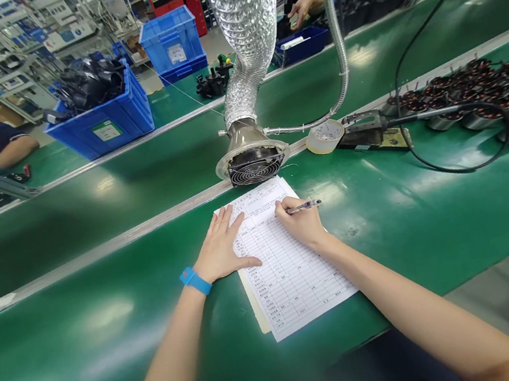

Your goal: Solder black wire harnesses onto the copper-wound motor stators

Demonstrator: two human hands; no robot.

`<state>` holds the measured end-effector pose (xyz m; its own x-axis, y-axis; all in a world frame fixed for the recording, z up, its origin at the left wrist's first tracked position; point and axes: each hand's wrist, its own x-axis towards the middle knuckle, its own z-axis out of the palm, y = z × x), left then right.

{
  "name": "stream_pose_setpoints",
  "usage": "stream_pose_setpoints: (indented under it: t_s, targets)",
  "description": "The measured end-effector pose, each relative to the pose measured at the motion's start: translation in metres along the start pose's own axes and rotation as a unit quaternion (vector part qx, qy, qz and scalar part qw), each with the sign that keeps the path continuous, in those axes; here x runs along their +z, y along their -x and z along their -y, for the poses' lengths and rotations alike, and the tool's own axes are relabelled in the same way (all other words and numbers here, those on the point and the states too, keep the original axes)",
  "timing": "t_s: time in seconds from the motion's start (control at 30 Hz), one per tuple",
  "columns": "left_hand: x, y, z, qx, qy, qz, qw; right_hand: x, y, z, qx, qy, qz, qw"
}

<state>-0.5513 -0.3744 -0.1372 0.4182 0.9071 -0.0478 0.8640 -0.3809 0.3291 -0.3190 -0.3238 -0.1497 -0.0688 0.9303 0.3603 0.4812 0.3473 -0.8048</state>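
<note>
**Q:** What does the right hand (302, 225) hold?

**A:** A ballpoint pen (305, 206), held closed between the fingers (284, 208). Its tip is hidden by the fingers, above the printed form (287, 269).

**Q:** State the left hand (219, 248).

**A:** Open and holding nothing. Its fingers (231, 223) are spread, resting flat on the form's left edge. A blue wristband (195, 281) encircles the wrist.

**Q:** Locate the form.

**A:** It lies on the green surface (114, 344), directly under both hands. An extraction duct (246, 23) with a fan unit stands just beyond its far edge. A roll of tape (326, 136) and wound motor stators (478, 101) sit farther right.
</note>
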Motion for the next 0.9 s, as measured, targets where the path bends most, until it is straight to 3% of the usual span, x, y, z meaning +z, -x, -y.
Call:
stream_pose_setpoints:
  t_s: [0.2,0.33,0.53,0.9]
  targets:
    - [0.002,-0.001,0.0,0.006,-0.011,-0.005,1.0,-0.005,0.006,0.015,0.019,-0.026,0.051,0.998]
    - [0.002,-0.001,-0.001,0.002,-0.002,-0.006,1.0,-0.007,0.005,0.012,0.012,-0.041,0.1,0.994]
    - [0.0,0.0,-0.002,-0.006,0.012,0.003,1.0,-0.007,0.007,-0.002,0.018,-0.054,0.1,0.993]
    - [0.0,0.0,-0.003,-0.009,0.004,0.003,1.0,-0.005,0.007,0.001,-0.006,-0.032,0.138,0.99]
